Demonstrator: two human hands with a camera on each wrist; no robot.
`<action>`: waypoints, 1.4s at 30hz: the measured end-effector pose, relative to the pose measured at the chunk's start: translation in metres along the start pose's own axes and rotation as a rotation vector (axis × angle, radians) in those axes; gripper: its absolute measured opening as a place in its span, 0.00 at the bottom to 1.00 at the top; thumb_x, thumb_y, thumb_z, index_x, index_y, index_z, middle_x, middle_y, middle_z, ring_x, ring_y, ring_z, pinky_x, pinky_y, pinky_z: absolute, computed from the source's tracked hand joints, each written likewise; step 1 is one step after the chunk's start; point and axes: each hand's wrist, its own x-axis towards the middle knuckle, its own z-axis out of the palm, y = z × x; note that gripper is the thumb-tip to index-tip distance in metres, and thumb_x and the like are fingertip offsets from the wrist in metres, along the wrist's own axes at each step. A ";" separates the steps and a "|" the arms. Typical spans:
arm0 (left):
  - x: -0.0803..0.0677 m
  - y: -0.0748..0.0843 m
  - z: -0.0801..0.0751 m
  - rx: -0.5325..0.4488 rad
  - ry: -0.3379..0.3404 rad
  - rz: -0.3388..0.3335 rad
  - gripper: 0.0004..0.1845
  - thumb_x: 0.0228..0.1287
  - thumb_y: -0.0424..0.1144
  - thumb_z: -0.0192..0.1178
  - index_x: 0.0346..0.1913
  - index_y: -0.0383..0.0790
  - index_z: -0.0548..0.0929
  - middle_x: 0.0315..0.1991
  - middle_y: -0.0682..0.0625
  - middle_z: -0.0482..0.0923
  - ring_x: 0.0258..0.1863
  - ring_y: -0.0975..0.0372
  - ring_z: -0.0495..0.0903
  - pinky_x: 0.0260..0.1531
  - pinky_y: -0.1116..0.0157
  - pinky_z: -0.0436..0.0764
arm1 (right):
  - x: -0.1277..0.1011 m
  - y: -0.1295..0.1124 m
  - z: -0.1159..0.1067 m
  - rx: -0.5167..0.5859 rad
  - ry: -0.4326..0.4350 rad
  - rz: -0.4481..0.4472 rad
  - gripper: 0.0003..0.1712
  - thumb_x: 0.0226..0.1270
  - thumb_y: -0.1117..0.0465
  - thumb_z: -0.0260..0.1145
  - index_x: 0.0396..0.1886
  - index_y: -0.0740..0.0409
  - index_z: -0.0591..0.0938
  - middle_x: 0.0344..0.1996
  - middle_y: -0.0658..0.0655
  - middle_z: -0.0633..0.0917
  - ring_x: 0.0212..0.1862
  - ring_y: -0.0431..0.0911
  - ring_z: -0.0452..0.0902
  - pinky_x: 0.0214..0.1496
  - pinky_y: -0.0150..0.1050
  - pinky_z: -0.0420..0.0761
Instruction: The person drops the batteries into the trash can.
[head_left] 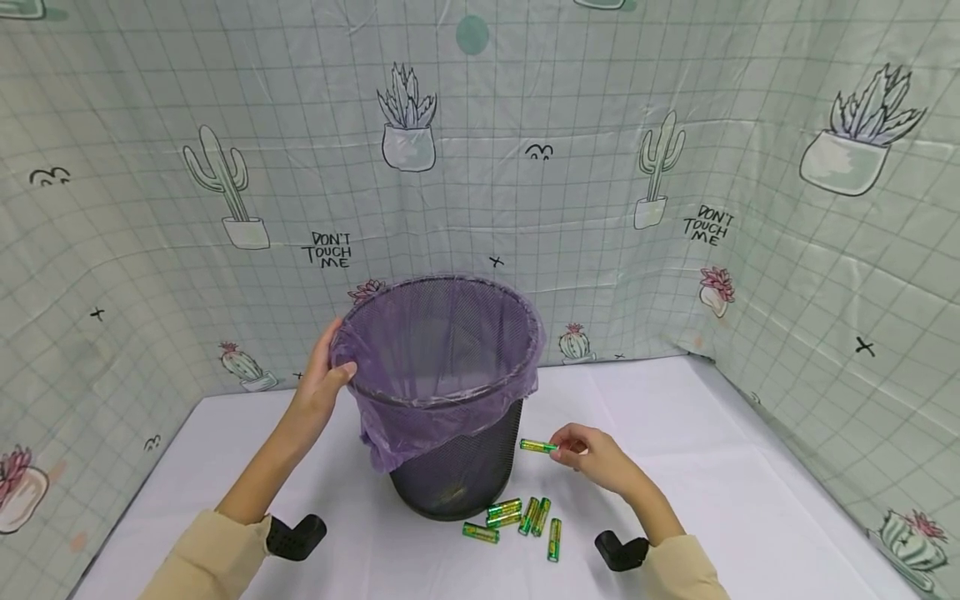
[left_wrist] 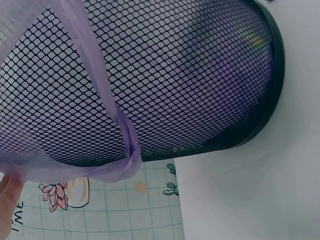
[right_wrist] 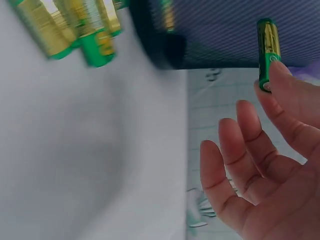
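A black mesh wastebasket (head_left: 480, 467), lined with a purple plastic bag (head_left: 420, 437) folded over its rim, stands on the table. My left hand (head_left: 324, 379) grips its rim on the left, with the thumb over the top edge; the left wrist view shows only a bit of that hand (left_wrist: 9, 202). Right of the wastebasket, my right hand (head_left: 592, 454) pinches a green and gold battery (head_left: 534, 446) by one end between thumb and index finger. In the right wrist view the battery (right_wrist: 269, 47) points away from the fingertips, and the other fingers (right_wrist: 231, 142) are spread loosely.
Several more batteries (head_left: 535, 517) lie on the white tabletop (head_left: 645, 408) just in front of the wastebasket. A yellow-green patch (left_wrist: 256, 40) shows through the mesh near its base. Behind and at both sides hangs a grid-patterned cloth (head_left: 480, 200) with cactus drawings.
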 end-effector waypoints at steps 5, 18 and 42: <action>-0.001 0.000 0.001 -0.010 -0.009 -0.009 0.39 0.63 0.40 0.41 0.74 0.41 0.36 0.74 0.40 0.27 0.72 0.46 0.31 0.64 0.37 0.40 | -0.009 -0.022 -0.017 0.040 0.093 -0.006 0.12 0.63 0.59 0.62 0.42 0.62 0.78 0.33 0.56 0.81 0.34 0.42 0.73 0.34 0.34 0.75; 0.001 -0.001 0.000 -0.020 -0.006 0.001 0.39 0.63 0.39 0.41 0.74 0.41 0.37 0.74 0.40 0.29 0.72 0.46 0.34 0.65 0.38 0.40 | -0.029 -0.085 -0.051 0.130 0.263 -0.117 0.15 0.67 0.60 0.57 0.48 0.66 0.74 0.38 0.60 0.78 0.35 0.36 0.75 0.41 0.31 0.78; 0.000 0.000 0.000 -0.026 -0.007 -0.001 0.40 0.62 0.40 0.41 0.74 0.40 0.37 0.74 0.40 0.27 0.72 0.46 0.32 0.64 0.37 0.40 | 0.001 -0.142 -0.042 -0.046 0.273 -0.327 0.10 0.64 0.61 0.61 0.42 0.60 0.79 0.32 0.54 0.80 0.35 0.42 0.73 0.39 0.33 0.74</action>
